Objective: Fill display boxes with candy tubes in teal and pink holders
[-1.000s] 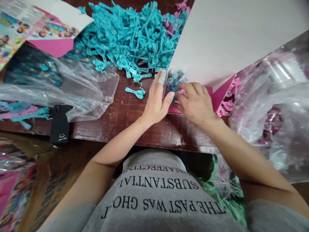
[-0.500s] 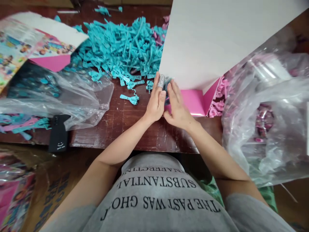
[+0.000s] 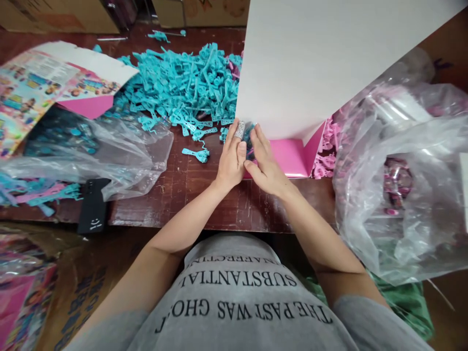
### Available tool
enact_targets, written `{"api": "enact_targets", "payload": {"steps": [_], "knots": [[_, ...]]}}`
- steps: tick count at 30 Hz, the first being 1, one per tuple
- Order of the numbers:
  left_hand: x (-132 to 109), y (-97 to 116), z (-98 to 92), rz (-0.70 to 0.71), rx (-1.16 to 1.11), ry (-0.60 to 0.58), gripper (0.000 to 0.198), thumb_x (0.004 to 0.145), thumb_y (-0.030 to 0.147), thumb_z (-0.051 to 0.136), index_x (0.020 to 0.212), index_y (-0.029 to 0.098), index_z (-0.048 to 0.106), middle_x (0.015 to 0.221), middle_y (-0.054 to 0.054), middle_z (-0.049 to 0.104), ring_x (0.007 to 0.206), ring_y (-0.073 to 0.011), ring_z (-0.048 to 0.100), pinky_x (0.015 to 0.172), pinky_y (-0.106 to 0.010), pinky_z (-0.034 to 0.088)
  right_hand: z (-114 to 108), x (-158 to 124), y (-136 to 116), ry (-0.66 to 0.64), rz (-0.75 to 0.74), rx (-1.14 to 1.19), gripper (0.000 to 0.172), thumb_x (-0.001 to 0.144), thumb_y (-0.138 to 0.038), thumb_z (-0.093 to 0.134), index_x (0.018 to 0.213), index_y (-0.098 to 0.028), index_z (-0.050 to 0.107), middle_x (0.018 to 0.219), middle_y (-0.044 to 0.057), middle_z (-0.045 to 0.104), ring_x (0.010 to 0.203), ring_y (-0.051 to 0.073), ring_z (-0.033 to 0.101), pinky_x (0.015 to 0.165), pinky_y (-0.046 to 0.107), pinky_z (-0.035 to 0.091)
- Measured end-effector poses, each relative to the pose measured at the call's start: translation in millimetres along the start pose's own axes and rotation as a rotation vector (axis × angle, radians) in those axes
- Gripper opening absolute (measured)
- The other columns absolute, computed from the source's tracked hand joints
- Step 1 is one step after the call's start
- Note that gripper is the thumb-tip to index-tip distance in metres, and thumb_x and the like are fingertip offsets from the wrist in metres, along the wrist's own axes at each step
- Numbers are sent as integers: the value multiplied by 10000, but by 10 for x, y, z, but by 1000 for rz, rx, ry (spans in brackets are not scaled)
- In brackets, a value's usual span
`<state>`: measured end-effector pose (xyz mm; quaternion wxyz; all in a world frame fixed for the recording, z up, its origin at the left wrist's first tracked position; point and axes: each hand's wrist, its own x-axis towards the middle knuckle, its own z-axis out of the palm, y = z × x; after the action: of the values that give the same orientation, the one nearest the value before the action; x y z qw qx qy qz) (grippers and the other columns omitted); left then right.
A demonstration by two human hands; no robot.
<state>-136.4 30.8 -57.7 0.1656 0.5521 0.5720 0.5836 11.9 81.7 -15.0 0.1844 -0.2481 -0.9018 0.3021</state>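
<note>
Nearest the body, the left hand [image 3: 231, 163] and right hand [image 3: 266, 165] stand edge-on and almost palm to palm on the dark wooden table [image 3: 190, 195], fingers straight and only slightly parted, pressing a small bundle of teal parts [image 3: 249, 137] between them. The bundle sits at the fingertips, at the open corner of the pink box [image 3: 292, 156]; whether any finger curls around it cannot be told. A silvery wrap [image 3: 240, 129] covers one left fingertip.

To do this well, it seems best to keep both palms upright and the pressure even, so the pieces stay gathered, and to keep them low against the tabletop as they meet the box mouth.

Just beyond the right hand the white box flap [image 3: 310, 63] rises steeply and hides what lies inside; it crowds the fingers. Left of the left hand lie a loose teal piece [image 3: 196, 154] and a clear plastic bag [image 3: 109, 151], with a black phone [image 3: 93, 212] nearer the table edge. Right of the right hand bulges a large clear bag [image 3: 402, 185], with pink parts [image 3: 323, 165] beside the box. Farthest, beyond both hands, spreads the heap of teal parts [image 3: 183, 87], which could snag the bundle.
</note>
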Motion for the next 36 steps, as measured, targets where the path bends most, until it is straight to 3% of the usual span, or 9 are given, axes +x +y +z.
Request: {"api": "enact_targets", "payload": {"steps": [7,10,13,15,18,22,27,31,36], "knots": [[-13,25,-17,89,159,37,612,1119,607,162,1536,253,436,1770,-129,289,1671,-231,242,1357,-483,255,-148,-40,6,-47,33,-69,889,1052,-648,385,1754,-237,25,1827,130,9,1693,344,35,1325,711,113],[-54,14,-305,126,342,116,560,1144,484,188,1630,237,316,1796,-140,204,1682,-219,197,1360,-461,250,-232,-103,-113,72,-44,-180,902,1055,-652,414,1752,-249,5,1829,137,11,1686,394,48,1311,734,165],[-207,-111,-728,51,614,50,535,1112,266,309,1629,138,362,1746,-186,320,1654,-283,267,1354,-498,262,-182,-22,-379,239,-188,-277,881,1047,-580,513,1745,-319,43,1813,129,122,1671,398,143,1307,725,214],[-370,-230,-975,-37,773,-113,539,1055,158,388,1587,112,459,1643,-184,499,1602,-338,360,1332,-570,293,43,208,-581,262,-324,-251,825,1038,-531,555,1727,-351,136,1766,128,246,1640,368,247,1298,687,288],[-640,-352,-1200,-83,904,-279,445,1035,138,468,1447,152,635,1449,-152,684,1495,-342,509,1310,-610,334,670,868,-811,123,-459,-176,663,1049,-483,516,1658,-281,348,1713,151,341,1608,356,299,1287,658,315],[-993,-280,-1399,-8,979,-241,334,1034,104,490,1265,170,723,1239,-135,751,1223,-256,698,1302,-519,387,1552,1906,-939,-27,-160,-265,570,1018,-241,488,1563,-75,490,1671,258,399,1514,403,388,1212,621,380],[-1352,-77,-1792,-165,845,-4,320,985,108,510,1266,165,653,1202,-134,690,1059,-235,704,953,-367,594,1964,2436,-919,-18,6,-410,488,1034,-78,296,1324,-56,688,1353,254,679,1410,412,460,1137,633,370],[-1415,-124,-1968,-384,544,168,102,926,134,530,951,207,597,904,-34,627,833,-178,633,786,-299,533,1924,2484,-840,17,3,-466,475,1034,-52,304,1314,-43,687,1343,243,686,1428,403,464,1220,650,281],[-1308,-232,-2016,-645,68,333,131,902,285,628,964,222,532,758,51,591,612,-105,546,605,-213,445,1762,2272,-861,66,18,-392,472,1045,-65,302,1352,-90,659,1336,214,672,1415,368,499,1280,646,241]]}}
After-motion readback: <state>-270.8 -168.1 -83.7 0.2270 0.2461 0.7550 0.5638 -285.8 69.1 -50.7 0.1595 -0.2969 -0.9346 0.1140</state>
